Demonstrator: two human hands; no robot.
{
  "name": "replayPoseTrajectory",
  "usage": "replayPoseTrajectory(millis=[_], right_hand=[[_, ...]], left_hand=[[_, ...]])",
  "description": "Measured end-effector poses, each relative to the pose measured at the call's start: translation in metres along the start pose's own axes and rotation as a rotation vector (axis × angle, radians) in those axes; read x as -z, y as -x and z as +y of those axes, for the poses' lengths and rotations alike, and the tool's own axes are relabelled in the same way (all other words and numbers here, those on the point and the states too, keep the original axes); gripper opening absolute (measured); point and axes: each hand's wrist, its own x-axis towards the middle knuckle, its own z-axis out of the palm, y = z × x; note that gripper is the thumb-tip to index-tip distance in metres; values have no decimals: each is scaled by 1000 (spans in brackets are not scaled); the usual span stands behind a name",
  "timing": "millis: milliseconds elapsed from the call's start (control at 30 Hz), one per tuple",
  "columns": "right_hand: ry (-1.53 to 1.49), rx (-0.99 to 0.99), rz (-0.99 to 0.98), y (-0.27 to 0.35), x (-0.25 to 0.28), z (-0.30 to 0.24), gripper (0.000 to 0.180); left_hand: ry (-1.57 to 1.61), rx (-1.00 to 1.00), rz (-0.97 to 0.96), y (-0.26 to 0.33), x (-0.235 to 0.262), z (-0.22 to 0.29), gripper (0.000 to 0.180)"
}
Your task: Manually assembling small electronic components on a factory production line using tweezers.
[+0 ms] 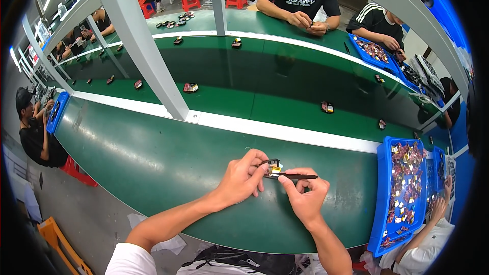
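Above the near green worktop (pixel 316 224), my left hand (pixel 240 179) pinches a small electronic device (pixel 274 170) between thumb and fingers. A black frame edge and a yellow-and-white part show on it; the fingers cover the rest. My right hand (pixel 308 197) is closed around dark, slim tweezers (pixel 304 176). Their tip points left and meets the device, or lies just in front of it; which one I cannot tell.
On my right stands a blue tray (pixel 381 198) heaped with small reddish, white and yellow parts. Beyond a white rail (pixel 265 128), a green conveyor belt (pixel 285 99) carries scattered small devices. A grey post (pixel 145 46) rises from the rail. Several people sit around the line.
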Motion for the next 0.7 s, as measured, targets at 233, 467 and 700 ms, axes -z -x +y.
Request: replayPoseTrajectory(millis=[233,467,700], right_hand=[[-196,-197,-68,-1,5,6,13],[-442,-407,-76,-6,6,-4,14],[-470,-440,-83,-7,13,-3,15]], left_hand=[[13,-11,-4,1,-2,-1,18],[36,-43,-9,4,-2,-2,18],[22,-83,6,3,-9,-1,18]])
